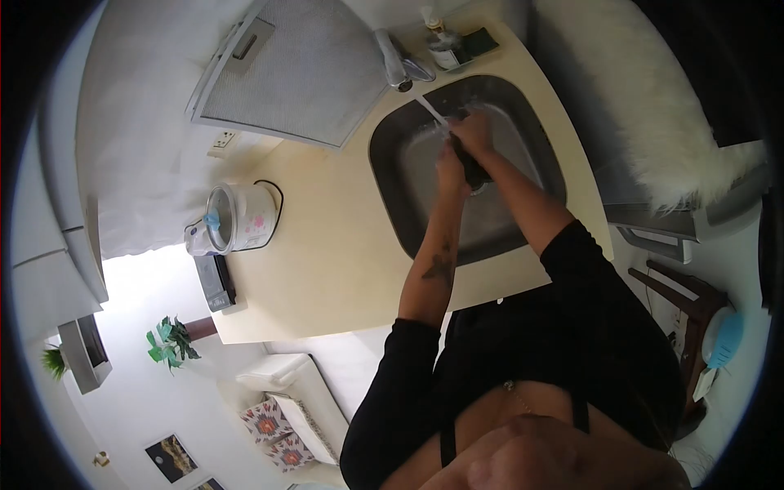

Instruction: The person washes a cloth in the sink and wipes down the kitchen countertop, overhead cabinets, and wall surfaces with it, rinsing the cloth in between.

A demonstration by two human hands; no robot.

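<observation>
Head view: hands [473, 131] closed on a dark, half-hidden object [471, 166], its identity unclear.

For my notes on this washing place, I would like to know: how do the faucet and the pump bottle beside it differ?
The faucet is shiny grey metal, while the pump bottle has a clear-looking body and a whitish top. Water runs from the faucet, but nothing visibly comes out of the pump bottle. Both stand on the cream countertop, at the far side of the sink.
</observation>
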